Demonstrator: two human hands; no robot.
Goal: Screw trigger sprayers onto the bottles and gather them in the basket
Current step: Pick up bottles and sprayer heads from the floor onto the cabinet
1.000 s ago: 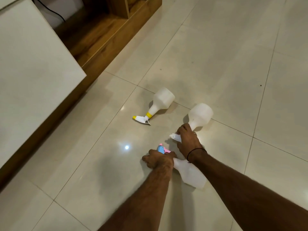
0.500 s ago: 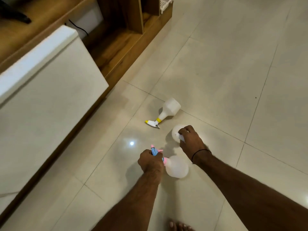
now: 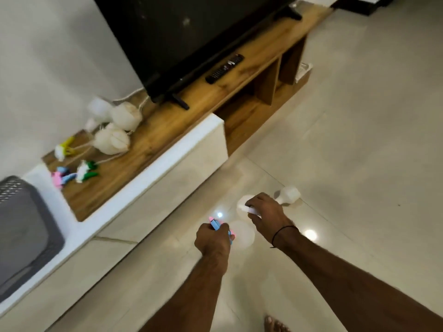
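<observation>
now both hands (image 3: 212, 239) grip bottles (image 3: 243, 233)

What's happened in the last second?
Both hands have lifted their bottles off the floor: the left hand grips the pink-and-blue sprayer bottle, the right hand the white one. The third bottle still lies on the floor.

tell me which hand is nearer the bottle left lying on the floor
Right. The right hand is just beside the floor bottle; the left hand is lower and farther left, holding another bottle.
</observation>
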